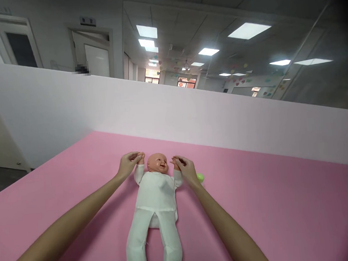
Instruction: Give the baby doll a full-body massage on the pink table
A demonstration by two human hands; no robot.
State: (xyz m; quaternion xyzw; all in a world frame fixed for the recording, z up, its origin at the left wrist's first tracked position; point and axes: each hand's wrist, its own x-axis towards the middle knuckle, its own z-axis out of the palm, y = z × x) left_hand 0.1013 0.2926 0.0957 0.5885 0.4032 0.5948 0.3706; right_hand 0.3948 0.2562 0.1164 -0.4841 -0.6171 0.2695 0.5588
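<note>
A baby doll [156, 191] with a bald plastic head and a white cloth body lies on its back on the pink tabletop [256, 204]. Its head is at the far end and its legs stretch toward me. Both its arms are raised beside the head. My left hand [129, 162] is closed on the doll's hand at the left of the head. On the other side, my right hand [187, 168] pinches the doll's other hand near the wrist. A small light-green object [200, 178] lies just right of my right wrist, partly hidden by it.
A low white partition [190, 113] runs along the back of the pink surface and continues on the left side. Beyond it are a door [97, 58], glass panels and lit ceiling panels [249, 30].
</note>
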